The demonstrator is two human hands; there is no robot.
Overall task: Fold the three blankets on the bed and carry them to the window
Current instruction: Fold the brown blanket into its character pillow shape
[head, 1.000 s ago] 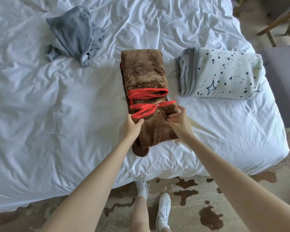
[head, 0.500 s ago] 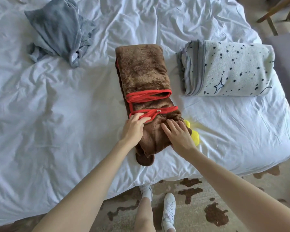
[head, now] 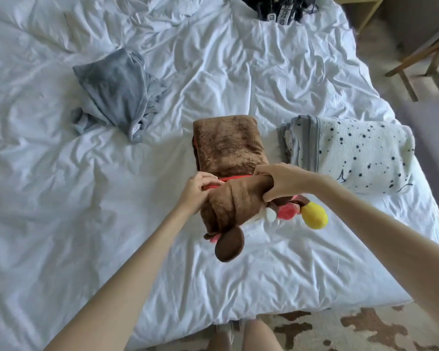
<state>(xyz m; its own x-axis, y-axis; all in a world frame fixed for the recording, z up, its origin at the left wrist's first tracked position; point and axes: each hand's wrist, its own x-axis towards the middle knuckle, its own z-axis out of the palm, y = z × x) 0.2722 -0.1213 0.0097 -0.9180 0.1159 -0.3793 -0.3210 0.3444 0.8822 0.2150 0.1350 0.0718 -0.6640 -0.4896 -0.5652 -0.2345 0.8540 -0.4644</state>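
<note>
A brown plush blanket (head: 226,145) with red straps lies folded lengthwise in the middle of the white bed (head: 61,198). Its near end is lifted and turned back over the far part. My right hand (head: 279,182) grips that raised end from above, and a yellow plush piece (head: 314,216) and a round brown ear hang below it. My left hand (head: 197,190) holds the blanket's left side at the red strap. A white star-patterned blanket (head: 360,158) lies folded to the right. A grey blanket (head: 117,92) lies crumpled at the far left.
Dark items (head: 276,7) lie at the bed's far edge. A wooden chair (head: 421,54) and a grey seat (head: 433,148) stand to the right of the bed. A patterned rug (head: 340,330) covers the floor by my feet.
My right hand has taken hold of the brown blanket's near end and lifted it up and away from me, baring the yellow plush piece. My left hand has shifted to the strap.
</note>
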